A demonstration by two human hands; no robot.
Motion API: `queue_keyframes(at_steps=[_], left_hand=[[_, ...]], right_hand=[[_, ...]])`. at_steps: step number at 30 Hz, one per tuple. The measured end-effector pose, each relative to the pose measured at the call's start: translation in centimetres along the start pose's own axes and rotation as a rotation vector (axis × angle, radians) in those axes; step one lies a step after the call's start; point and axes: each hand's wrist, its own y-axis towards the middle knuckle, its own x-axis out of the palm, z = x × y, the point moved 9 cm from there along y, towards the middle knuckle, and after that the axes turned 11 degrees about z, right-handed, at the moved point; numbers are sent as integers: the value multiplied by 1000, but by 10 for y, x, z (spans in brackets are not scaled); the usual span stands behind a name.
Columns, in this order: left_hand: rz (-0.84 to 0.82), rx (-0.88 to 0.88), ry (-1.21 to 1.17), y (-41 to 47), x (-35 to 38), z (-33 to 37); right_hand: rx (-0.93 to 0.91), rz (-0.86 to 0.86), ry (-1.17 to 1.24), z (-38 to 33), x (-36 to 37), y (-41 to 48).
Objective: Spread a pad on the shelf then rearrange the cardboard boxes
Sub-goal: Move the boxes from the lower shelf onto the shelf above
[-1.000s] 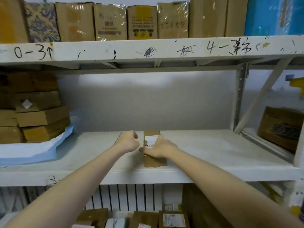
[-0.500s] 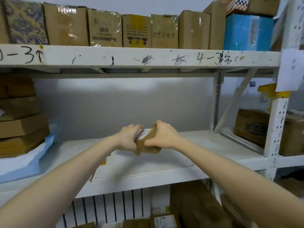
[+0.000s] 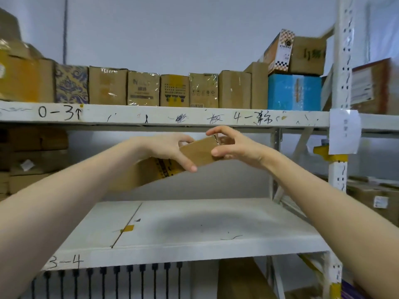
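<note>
The white metal shelf has no pad yet. Above it, the left hand and right hand both grip a small brown cardboard box, probably clearing it away. Next it needs a spot.

The left hand and right hand hold one tilted cardboard box in the air between them, the right thumb pressed on its brown face. Below the hands lies a white shelf board. Just above them runs the scribbled upper shelf edge, carrying a row of cartons.
</note>
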Motion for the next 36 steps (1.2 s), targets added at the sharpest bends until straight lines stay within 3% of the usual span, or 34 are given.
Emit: queue_keyframes(at_steps=[4, 8, 10, 12, 15, 23, 28, 36], left_hand=[[101, 36, 36, -10, -39, 53], [671, 175, 440, -11, -103, 101], [876, 220, 467, -13, -119, 113], [965, 249, 394, -10, -122, 117], [982, 226, 332, 4, -120, 114], [1021, 140, 363, 52, -135, 98], [980, 157, 345, 92, -138, 82], [940, 251, 329, 137, -155, 56]], right_hand=[[-145, 130, 81, -44, -47, -1], [-148, 408, 238, -45, -106, 7], [-165, 535, 297, -45, -128, 8], [-195, 654, 335, -47, -144, 8], [-250, 830, 338, -48, -164, 12], [-496, 1167, 19, -95, -197, 37], [-491, 1207, -262, -114, -203, 84], [-423, 1245, -485, -111, -207, 174]])
